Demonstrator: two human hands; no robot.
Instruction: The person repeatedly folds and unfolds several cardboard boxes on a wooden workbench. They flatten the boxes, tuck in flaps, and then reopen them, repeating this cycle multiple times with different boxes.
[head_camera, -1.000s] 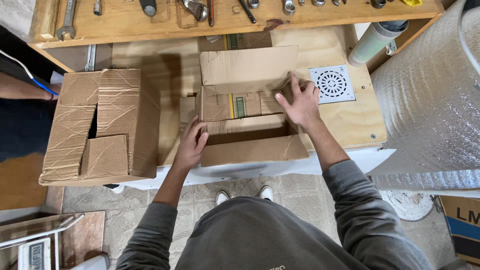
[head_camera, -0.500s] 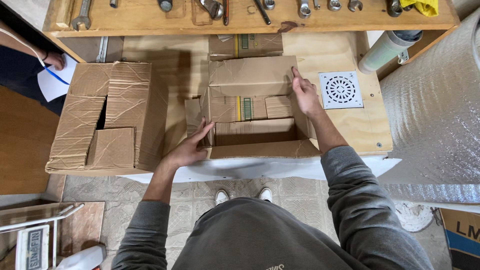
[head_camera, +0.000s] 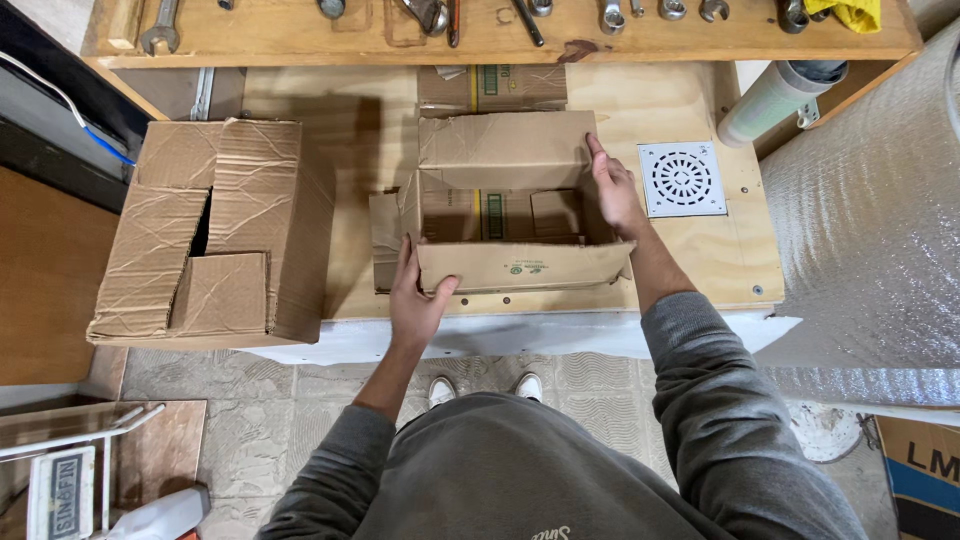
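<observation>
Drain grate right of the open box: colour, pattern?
White drain grate, square, with slots radiating in rings; head view.

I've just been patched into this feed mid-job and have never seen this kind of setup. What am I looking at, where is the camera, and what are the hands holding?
There is no machine here: a person works with bare hands, and the one camera sits on their head, looking straight down. You see their grey sleeves and shoes at the bottom. On the wooden workbench stands an open cardboard box. The left hand has a grip on the near flap at its left corner; the right hand rests on the box's right wall. To the left sits a second, crumpled box, untouched. A white round-patterned drain grate lies to the right. Wrenches hang along the rack at the top.
</observation>
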